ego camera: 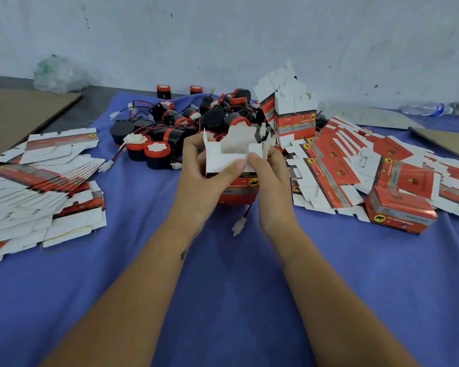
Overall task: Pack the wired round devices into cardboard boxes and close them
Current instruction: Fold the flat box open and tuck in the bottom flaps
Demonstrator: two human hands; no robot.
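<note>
Item, frame centre: your left hand (196, 165) and right hand (269, 170) pinched the red carton (236, 186), steadying flaps for closing; connector wire (240, 221) dangled out.

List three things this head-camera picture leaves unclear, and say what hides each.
1. Inside of the held box: raised flaps and both hands cover it, so its contents are unseen.
2. Where the dangling wire leads: the box hides it.
3. Print on the closed box: too small and blurred.

box (236, 190) contents: hidden (only wire end (239, 224) shows) | box print: blurred | flat cartons (24, 186): cut by left edge
</note>
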